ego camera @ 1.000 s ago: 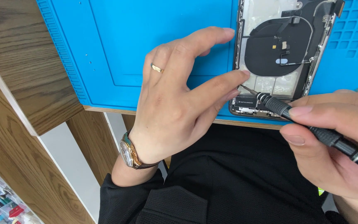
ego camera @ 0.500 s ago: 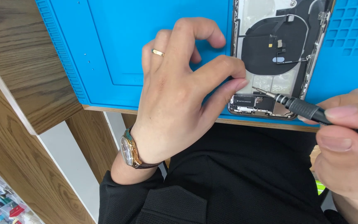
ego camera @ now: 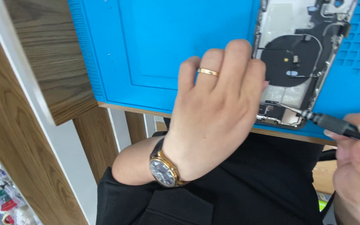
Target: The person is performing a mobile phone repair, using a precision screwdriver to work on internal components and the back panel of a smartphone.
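Left hand (ego camera: 217, 112) flat, pinning opened phone (ego camera: 301, 62) on blue mat (ego camera: 167, 46) near bench front edge. Right hand (ego camera: 357, 166) gripping screwdriver (ego camera: 334, 124). Guts fragile, hold frame edges.

We had a single view, from the camera worn on the head, looking steeply down and close in on the near edge of the flat blue rubber work mat (ego camera: 167, 46). That mat filled the upper frame; below its edge we saw a black-clothed lap, and left of the mat the brown wood-grain desk surface (ego camera: 51, 62). No second view shared the scene.
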